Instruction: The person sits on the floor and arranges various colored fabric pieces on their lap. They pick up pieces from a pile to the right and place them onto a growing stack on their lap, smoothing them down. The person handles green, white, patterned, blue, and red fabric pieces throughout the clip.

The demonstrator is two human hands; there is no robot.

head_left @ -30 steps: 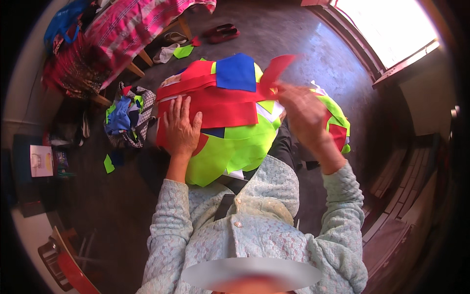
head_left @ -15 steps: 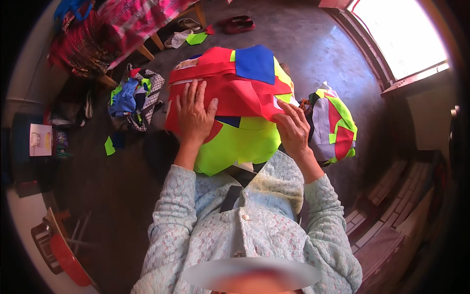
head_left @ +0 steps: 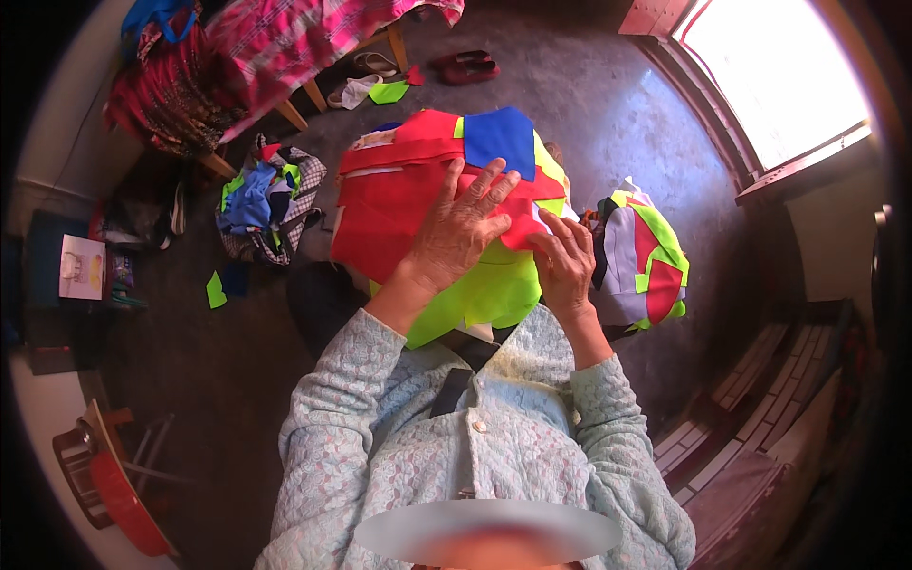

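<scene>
Left hand [head_left: 461, 228] spread flat on the red cloth piece [head_left: 399, 209], right hand [head_left: 565, 261] pinching its edge — smoothing well means keeping the stacked fabric taut and aligned.

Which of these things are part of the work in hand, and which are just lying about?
In hand:
left hand flat on the red cloth
right hand at its edge
yellow-green cloth beneath

Lying about:
patchwork bundle
scrap pile
red shoes
</scene>
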